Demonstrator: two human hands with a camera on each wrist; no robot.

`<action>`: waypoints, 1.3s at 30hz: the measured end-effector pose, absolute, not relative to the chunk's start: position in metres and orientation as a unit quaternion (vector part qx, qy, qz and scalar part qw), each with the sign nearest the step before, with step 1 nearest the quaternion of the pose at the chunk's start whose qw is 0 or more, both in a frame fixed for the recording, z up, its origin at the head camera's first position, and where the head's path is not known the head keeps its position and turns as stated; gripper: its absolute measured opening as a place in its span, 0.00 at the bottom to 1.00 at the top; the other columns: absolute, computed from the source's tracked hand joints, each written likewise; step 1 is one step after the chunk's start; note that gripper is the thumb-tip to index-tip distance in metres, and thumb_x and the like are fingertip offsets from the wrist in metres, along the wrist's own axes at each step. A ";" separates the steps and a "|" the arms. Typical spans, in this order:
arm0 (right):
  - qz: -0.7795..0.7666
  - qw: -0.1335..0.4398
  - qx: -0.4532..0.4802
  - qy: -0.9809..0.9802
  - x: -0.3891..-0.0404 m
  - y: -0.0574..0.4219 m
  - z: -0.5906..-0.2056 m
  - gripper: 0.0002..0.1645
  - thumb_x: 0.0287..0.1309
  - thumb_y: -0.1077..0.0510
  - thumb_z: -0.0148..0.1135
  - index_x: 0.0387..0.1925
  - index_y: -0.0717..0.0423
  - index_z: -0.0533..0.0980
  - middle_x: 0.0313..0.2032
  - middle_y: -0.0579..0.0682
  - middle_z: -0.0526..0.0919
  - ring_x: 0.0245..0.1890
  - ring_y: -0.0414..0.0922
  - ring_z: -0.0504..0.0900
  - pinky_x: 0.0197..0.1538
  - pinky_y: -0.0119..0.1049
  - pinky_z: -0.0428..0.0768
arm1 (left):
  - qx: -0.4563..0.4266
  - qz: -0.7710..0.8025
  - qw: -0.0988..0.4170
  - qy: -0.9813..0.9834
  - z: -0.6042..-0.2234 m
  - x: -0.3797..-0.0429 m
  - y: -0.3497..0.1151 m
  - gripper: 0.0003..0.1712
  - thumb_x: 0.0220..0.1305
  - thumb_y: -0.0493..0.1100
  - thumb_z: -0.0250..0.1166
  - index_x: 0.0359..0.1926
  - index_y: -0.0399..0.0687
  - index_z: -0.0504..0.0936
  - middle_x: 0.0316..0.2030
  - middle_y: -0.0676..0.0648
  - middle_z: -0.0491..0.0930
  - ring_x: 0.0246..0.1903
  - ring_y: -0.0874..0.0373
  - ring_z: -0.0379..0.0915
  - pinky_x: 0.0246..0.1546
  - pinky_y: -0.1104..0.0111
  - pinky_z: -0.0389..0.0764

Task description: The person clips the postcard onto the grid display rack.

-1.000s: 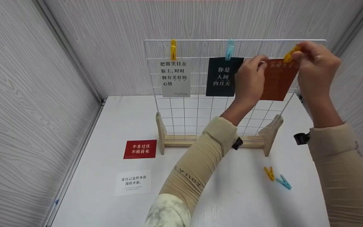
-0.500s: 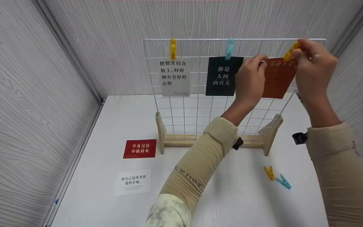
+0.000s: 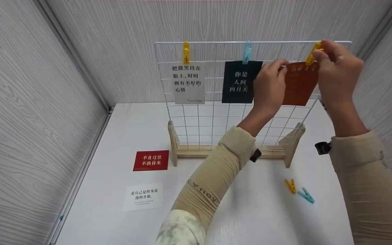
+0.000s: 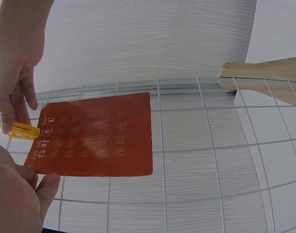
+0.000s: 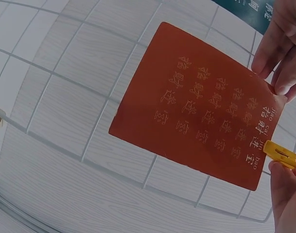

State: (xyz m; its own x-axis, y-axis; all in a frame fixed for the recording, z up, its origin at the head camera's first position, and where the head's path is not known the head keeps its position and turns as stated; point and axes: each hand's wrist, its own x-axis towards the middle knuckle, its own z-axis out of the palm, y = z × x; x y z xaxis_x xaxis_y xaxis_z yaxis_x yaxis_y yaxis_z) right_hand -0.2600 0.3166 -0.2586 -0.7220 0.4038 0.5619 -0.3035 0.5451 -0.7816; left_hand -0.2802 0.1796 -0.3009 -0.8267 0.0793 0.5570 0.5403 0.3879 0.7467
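Observation:
An orange-red card (image 3: 299, 83) with pale lettering lies against the upper right of a white wire grid (image 3: 213, 117). My left hand (image 3: 270, 86) pinches the card's upper left corner between thumb and fingers, as the right wrist view also shows. With thumb and fingertips my right hand (image 3: 342, 73) grips a yellow clothespin (image 3: 313, 54), whose tip bites the card's top edge (image 5: 269, 145). To the left, a dark green card (image 3: 238, 92) hangs from a light blue clothespin (image 3: 247, 52), and a white card (image 3: 189, 83) hangs from another yellow clothespin (image 3: 186, 52).
Wooden feet and a crossbar (image 3: 192, 154) hold the grid upright on the white table (image 3: 250, 204). A red card (image 3: 151, 160) and a white card (image 3: 143, 197) lie at left. Loose yellow (image 3: 290, 186) and blue clothespins (image 3: 306, 195) lie at right.
My right hand has shifted slightly up and left with the yellow clothespin, which now stands more upright. The orange-red card has risen a little; my left hand stays nearly still.

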 end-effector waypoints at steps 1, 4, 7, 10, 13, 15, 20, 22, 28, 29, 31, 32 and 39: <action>0.478 0.370 -0.032 -0.796 -0.260 0.316 -0.258 0.19 0.68 0.49 0.62 0.57 0.46 0.82 0.54 0.49 0.85 0.53 0.41 0.83 0.59 0.29 0.79 | -0.192 -0.520 0.222 -0.802 -0.301 -0.280 0.179 0.15 0.76 0.42 0.56 0.59 0.51 0.81 0.51 0.52 0.82 0.48 0.70 0.76 0.50 0.86 0.73; 0.481 0.368 -0.038 -0.795 -0.259 0.315 -0.257 0.19 0.67 0.49 0.63 0.57 0.46 0.82 0.54 0.49 0.86 0.53 0.40 0.83 0.59 0.29 0.79 | -0.192 -0.527 0.217 -0.799 -0.303 -0.278 0.179 0.16 0.77 0.42 0.55 0.60 0.51 0.81 0.51 0.53 0.82 0.48 0.69 0.76 0.49 0.86 0.73; 0.481 0.369 -0.045 -0.794 -0.257 0.313 -0.256 0.19 0.67 0.49 0.63 0.57 0.46 0.82 0.54 0.49 0.86 0.52 0.40 0.83 0.59 0.29 0.79 | -0.192 -0.533 0.214 -0.796 -0.305 -0.276 0.179 0.17 0.77 0.42 0.54 0.61 0.51 0.80 0.52 0.53 0.82 0.47 0.69 0.76 0.49 0.86 0.74; 0.462 0.378 -0.049 -0.801 -0.256 0.310 -0.255 0.18 0.67 0.50 0.63 0.56 0.48 0.83 0.53 0.50 0.86 0.51 0.40 0.83 0.57 0.28 0.80 | -0.193 -0.532 0.212 -0.797 -0.306 -0.275 0.178 0.18 0.78 0.42 0.54 0.63 0.51 0.79 0.53 0.53 0.82 0.48 0.70 0.76 0.49 0.87 0.73; 0.430 0.397 -0.057 -0.809 -0.254 0.307 -0.254 0.17 0.67 0.51 0.64 0.54 0.50 0.84 0.49 0.48 0.86 0.48 0.38 0.82 0.54 0.26 0.80 | -0.196 -0.531 0.207 -0.798 -0.307 -0.274 0.177 0.19 0.78 0.43 0.53 0.65 0.51 0.77 0.55 0.53 0.81 0.51 0.71 0.76 0.50 0.87 0.73; 0.419 0.405 -0.062 -0.810 -0.253 0.305 -0.254 0.16 0.67 0.52 0.65 0.53 0.51 0.84 0.45 0.44 0.84 0.46 0.37 0.81 0.52 0.25 0.81 | -0.199 -0.534 0.202 -0.796 -0.307 -0.273 0.176 0.20 0.78 0.43 0.53 0.66 0.51 0.76 0.56 0.53 0.81 0.52 0.71 0.76 0.51 0.87 0.72; 0.413 0.406 -0.064 -0.813 -0.251 0.304 -0.252 0.16 0.67 0.52 0.65 0.53 0.52 0.84 0.41 0.35 0.77 0.47 0.35 0.79 0.52 0.24 0.80 | -0.213 -0.556 0.188 -0.781 -0.312 -0.270 0.171 0.22 0.78 0.42 0.53 0.69 0.51 0.73 0.59 0.52 0.79 0.54 0.69 0.75 0.50 0.85 0.74; 0.416 0.402 -0.062 -0.813 -0.250 0.304 -0.252 0.17 0.67 0.52 0.65 0.53 0.52 0.84 0.42 0.36 0.77 0.48 0.35 0.79 0.52 0.25 0.80 | -0.222 -0.564 0.185 -0.774 -0.314 -0.270 0.168 0.22 0.78 0.43 0.54 0.69 0.51 0.73 0.60 0.51 0.78 0.55 0.68 0.75 0.50 0.84 0.75; 0.429 0.407 -0.062 -0.804 -0.244 0.303 -0.251 0.17 0.67 0.52 0.64 0.55 0.50 0.83 0.46 0.38 0.79 0.49 0.36 0.78 0.53 0.26 0.81 | -0.247 -0.587 0.172 -0.752 -0.317 -0.270 0.157 0.23 0.77 0.44 0.55 0.70 0.51 0.71 0.62 0.50 0.75 0.56 0.67 0.72 0.51 0.84 0.75; 0.428 0.409 -0.061 -0.803 -0.243 0.303 -0.251 0.17 0.67 0.52 0.63 0.55 0.50 0.83 0.46 0.38 0.79 0.49 0.36 0.78 0.53 0.26 0.81 | -0.251 -0.590 0.169 -0.748 -0.318 -0.270 0.155 0.24 0.77 0.44 0.55 0.70 0.50 0.71 0.62 0.50 0.75 0.56 0.67 0.72 0.51 0.84 0.75; 0.427 0.413 -0.060 -0.802 -0.240 0.304 -0.253 0.17 0.68 0.52 0.63 0.55 0.48 0.83 0.47 0.38 0.79 0.50 0.36 0.78 0.53 0.26 0.80 | -0.259 -0.597 0.162 -0.742 -0.321 -0.268 0.150 0.24 0.77 0.44 0.56 0.70 0.50 0.71 0.62 0.49 0.75 0.57 0.66 0.72 0.52 0.84 0.75; 0.425 0.414 -0.059 -0.803 -0.239 0.305 -0.255 0.17 0.68 0.52 0.63 0.55 0.48 0.83 0.47 0.38 0.78 0.51 0.36 0.78 0.53 0.26 0.80 | -0.264 -0.598 0.160 -0.740 -0.322 -0.268 0.148 0.24 0.77 0.44 0.56 0.71 0.49 0.70 0.62 0.49 0.74 0.57 0.66 0.72 0.52 0.84 0.75; 0.411 0.435 -0.031 -0.801 -0.232 0.312 -0.274 0.20 0.67 0.50 0.64 0.58 0.48 0.81 0.47 0.35 0.77 0.53 0.40 0.80 0.49 0.26 0.75 | -0.282 -0.593 0.154 -0.738 -0.342 -0.256 0.129 0.27 0.76 0.46 0.58 0.72 0.49 0.69 0.62 0.47 0.73 0.59 0.62 0.72 0.53 0.81 0.76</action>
